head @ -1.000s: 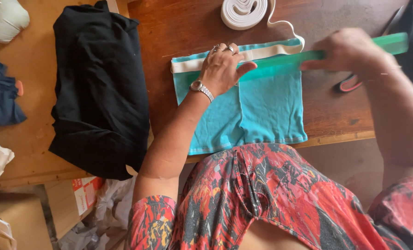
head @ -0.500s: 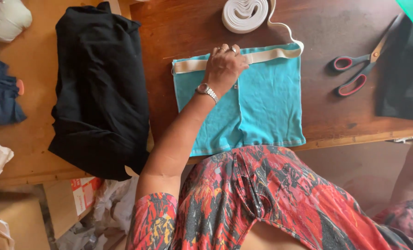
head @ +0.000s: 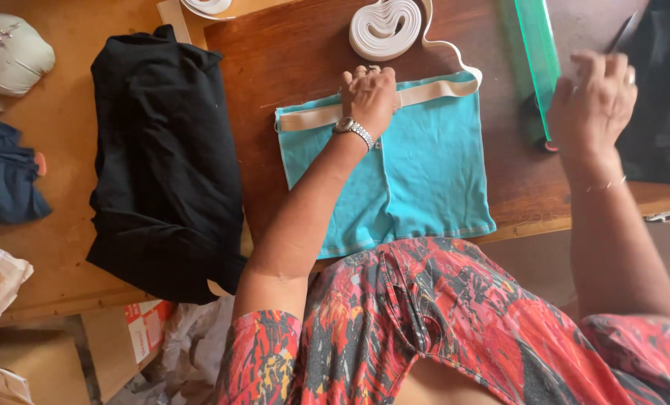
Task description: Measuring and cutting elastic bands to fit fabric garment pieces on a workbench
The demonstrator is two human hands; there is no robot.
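Head view: your left hand (head: pixel 369 96) presses flat, fingers together, on the cream elastic band (head: pixel 432 92) along the turquoise cloth (head: pixel 417 176) on the worktop (head: pixel 275 67). To its right, your right hand (head: pixel 591 101), fingers loosely curled, holds nothing beside the green ruler (head: pixel 537 52).

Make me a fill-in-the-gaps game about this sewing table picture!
1. The left hand presses on a pale elastic band laid along the top edge of a ____ cloth.
2. The roll of white elastic lies on the ____ table.
3. The right hand is next to a long ____ ruler.
4. A folded ____ garment lies beside the blue cloth.

Missing words: blue; wooden; green; black
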